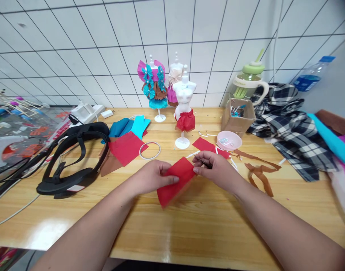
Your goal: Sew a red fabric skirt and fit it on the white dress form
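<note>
My left hand (153,177) pinches a rectangle of red crepe paper (178,180) between thumb and fingers, tilted above the table. At the paper's right corner is my right hand (214,168), its fingertips closed on the edge. A slim dark tool (204,163) is also tucked in that hand; its kind is mostly hidden by the fingers. Just behind stands a small white dress form (185,92) with a red crepe paper skirt (185,120) around its hips. More red paper (205,146) lies on the table beyond my right hand.
Two dressed forms (154,84) stand near the tiled wall. On the left are a black headset (73,162), coloured paper sheets (127,146) and a metal ring (150,150). A pink bowl (229,145), cardboard box (227,124), jug (247,84) and checked cloth (285,124) are right.
</note>
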`<state>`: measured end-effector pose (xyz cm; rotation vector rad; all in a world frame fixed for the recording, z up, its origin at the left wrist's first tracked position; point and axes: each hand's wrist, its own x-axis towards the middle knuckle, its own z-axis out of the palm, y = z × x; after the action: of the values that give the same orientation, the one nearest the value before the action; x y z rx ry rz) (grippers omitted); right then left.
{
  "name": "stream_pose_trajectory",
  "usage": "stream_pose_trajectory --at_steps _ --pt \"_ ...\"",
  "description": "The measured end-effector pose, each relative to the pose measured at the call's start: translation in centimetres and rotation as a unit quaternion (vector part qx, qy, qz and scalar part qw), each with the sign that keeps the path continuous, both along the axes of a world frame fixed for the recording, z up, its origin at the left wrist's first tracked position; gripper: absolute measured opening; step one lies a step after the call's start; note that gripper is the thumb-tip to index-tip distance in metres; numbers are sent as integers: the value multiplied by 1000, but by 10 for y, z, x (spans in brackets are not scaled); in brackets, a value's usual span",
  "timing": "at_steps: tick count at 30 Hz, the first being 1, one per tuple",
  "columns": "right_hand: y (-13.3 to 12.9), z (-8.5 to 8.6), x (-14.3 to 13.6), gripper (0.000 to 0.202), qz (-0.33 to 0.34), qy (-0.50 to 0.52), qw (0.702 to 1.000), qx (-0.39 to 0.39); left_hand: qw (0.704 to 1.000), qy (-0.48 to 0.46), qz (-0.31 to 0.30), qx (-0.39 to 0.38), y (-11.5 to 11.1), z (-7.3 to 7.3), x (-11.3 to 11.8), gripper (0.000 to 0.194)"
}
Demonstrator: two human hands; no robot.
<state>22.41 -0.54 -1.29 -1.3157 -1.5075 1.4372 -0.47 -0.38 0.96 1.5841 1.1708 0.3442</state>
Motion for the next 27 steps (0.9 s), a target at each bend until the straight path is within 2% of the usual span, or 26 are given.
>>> stream_pose_trajectory --at_steps 1,2,5,6,8,11,13,15,20,23,27 --pt "-1 0 -1 25 11 -9 1000 7 999 11 -53 3 0 2 -4 25" --pt "-3 1 -3 24 24 -12 1000 12 998 17 -63 26 1 4 -7 29" --pt "-11 5 -9 21 63 -4 998 20 996 5 -3 85 3 3 -10 52" --pt "-13 6 -12 20 74 -3 997 26 997 -22 0 70 3 1 -9 58" --pt "-16 7 -16 18 85 -12 995 41 994 -104 -30 -13 3 -5 -4 63" --pt "-17 6 -19 16 72 -30 996 53 970 -193 -46 -139 1 -13 6 54" --pt "-18 5 -19 16 62 -27 996 53 965 -192 -26 -174 -1 -15 10 43" --pt "-18 4 -20 16 62 -24 996 56 970 -152 -2 -188 -3 -15 10 34" --pt "-18 5 -17 14 41 -85 990 102 983 -59 55 -167 -3 -13 7 27" --pt "-15 5 -11 26 24 -154 981 118 976 -90 123 -157 0 -12 7 26" --pt "-15 2 -8 42 95 -216 967 98 956 -175 177 -155 4 -12 6 24"
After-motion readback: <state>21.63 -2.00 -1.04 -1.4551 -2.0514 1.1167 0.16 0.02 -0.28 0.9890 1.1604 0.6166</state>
